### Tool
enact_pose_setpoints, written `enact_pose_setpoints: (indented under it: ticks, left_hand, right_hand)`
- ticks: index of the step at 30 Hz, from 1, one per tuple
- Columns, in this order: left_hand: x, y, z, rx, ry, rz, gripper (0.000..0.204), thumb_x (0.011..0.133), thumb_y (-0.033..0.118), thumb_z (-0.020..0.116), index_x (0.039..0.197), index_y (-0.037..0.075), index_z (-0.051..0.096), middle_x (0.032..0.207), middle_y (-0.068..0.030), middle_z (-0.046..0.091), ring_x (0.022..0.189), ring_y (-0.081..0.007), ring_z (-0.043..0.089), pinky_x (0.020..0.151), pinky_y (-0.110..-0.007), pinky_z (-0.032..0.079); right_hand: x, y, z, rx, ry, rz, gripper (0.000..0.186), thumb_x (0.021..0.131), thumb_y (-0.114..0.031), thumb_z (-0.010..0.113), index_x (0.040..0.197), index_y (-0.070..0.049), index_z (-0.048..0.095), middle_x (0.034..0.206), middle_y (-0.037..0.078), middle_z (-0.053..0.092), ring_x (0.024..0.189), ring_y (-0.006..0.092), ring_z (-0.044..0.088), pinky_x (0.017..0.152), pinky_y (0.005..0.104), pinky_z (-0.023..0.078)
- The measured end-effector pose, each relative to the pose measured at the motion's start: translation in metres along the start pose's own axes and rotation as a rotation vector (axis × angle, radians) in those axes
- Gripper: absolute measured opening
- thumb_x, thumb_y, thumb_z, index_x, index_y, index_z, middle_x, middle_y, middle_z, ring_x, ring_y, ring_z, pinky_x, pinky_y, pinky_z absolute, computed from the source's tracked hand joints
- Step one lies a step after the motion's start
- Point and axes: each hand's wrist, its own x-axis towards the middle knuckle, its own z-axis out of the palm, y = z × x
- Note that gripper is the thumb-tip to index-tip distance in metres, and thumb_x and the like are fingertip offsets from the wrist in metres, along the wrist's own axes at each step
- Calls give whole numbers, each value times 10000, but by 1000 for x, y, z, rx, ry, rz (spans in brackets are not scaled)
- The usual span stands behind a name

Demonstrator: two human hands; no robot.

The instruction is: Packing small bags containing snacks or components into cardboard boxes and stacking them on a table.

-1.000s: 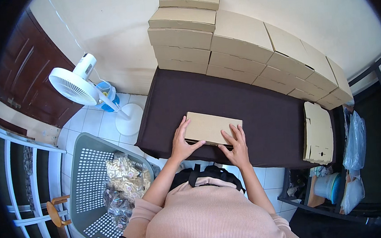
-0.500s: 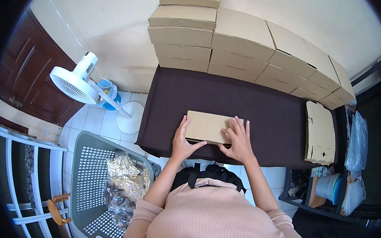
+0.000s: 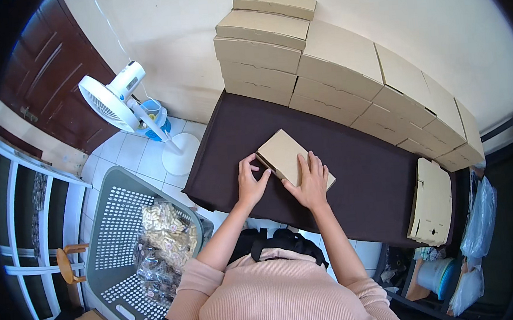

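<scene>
A small closed brown cardboard box [image 3: 289, 157] lies at a slant on the dark-covered table in front of me. My left hand [image 3: 251, 183] is at its left end, with the thumb and curled fingers against the side, where a dark gap shows under the lid's edge. Across the lid's near right part rests my right hand [image 3: 309, 183], fingers stretched out flat and the thumb near the front edge. Whether anything is inside the box cannot be seen.
Stacked cardboard boxes [image 3: 336, 59] line the table's back against the wall. Flat unfolded cardboard [image 3: 431, 201] lies at the right end. A grey-green basket [image 3: 115, 223] with bagged small items [image 3: 169, 231] stands at left, near a white fan [image 3: 110, 105]. Plastic bags [image 3: 477, 216] hang right.
The box has been turned clockwise, so its left end now points up and away. Both hands moved with it, the right one lying flatter on the lid. The whole view has shifted slightly.
</scene>
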Motion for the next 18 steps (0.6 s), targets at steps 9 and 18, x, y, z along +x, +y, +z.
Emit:
enact_pose_setpoints:
  ticks: [9, 18]
  left_hand:
    - [-1, 8, 7, 135, 28, 23, 610, 713, 246, 709, 1221, 61, 427, 1030, -77, 577, 910, -215, 530, 842, -373, 401]
    - [3, 12, 10, 226, -33, -121, 688, 685, 319, 715, 1250, 94, 394, 914, 5, 623, 977, -213, 501, 893, -390, 325]
  right_hand:
    - [9, 5, -11, 19, -25, -55, 775, 642, -487, 673, 1283, -117, 444, 1304, 224, 347, 1185, 362, 341, 944, 508, 261]
    - [9, 3, -7, -21, -19, -56, 745, 642, -459, 683, 1275, -134, 462, 1290, 240, 352, 1169, 366, 346, 912, 517, 275]
